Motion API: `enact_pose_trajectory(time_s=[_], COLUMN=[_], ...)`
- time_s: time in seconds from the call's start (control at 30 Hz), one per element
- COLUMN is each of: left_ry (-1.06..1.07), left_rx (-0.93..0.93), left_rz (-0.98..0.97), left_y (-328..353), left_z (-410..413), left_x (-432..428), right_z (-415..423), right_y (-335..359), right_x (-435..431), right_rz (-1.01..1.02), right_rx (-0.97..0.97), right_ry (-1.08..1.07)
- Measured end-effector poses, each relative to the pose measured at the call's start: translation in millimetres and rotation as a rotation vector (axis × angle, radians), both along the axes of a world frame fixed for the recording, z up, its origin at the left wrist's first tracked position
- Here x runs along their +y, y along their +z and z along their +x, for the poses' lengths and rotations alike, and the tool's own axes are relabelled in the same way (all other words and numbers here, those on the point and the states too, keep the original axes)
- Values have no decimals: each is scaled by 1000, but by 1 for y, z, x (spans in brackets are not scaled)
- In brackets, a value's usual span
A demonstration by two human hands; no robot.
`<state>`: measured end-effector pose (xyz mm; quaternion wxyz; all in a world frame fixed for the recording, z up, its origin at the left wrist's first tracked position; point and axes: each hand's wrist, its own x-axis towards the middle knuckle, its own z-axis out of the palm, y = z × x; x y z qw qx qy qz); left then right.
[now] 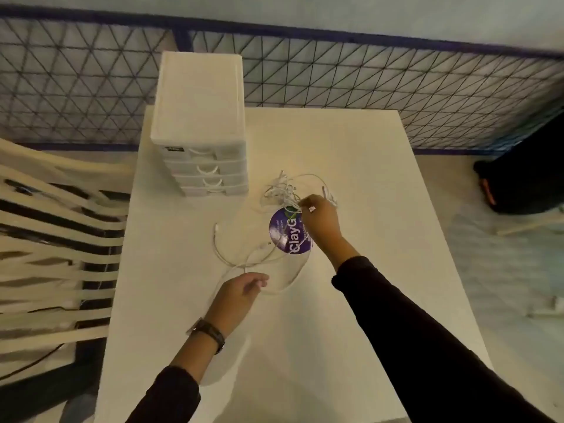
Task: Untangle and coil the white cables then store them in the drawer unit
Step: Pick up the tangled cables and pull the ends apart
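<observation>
A tangle of white cables [287, 187] lies on the white table [366, 178], with loose loops [232, 254] trailing toward me. My right hand [320, 221] is closed on strands at the near edge of the tangle. Nearer to me, my left hand [241, 288] pinches one loop of cable. The white drawer unit [200, 117] stands at the table's far left. Its several drawers are closed.
A round purple sticker [287, 232] lies under the cables beside my right hand. White slatted chairs [55, 239] stand left of the table. A blue wire-mesh fence [366, 87] runs behind it. A dark object [525, 178] sits on the floor at right.
</observation>
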<state>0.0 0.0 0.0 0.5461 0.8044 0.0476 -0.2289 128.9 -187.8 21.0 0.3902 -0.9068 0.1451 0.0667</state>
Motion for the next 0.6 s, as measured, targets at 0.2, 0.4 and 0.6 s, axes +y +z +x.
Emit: enact_pose_trajectory(time_s=[0.2,0.4,0.6], left_ry=[95,111,213], left_rx=[32,13,7], left_rz=[-28,-25,-63], left_y=[-2,0,14], left_z=[0,-11,-15], left_x=[2,8,5], right_z=[44,47,2], right_y=[-7,-44,-9], right_x=[22,26,14], right_rz=[191,193,380], right_rx=[97,272,242], right_ry=[-221,-143,-161])
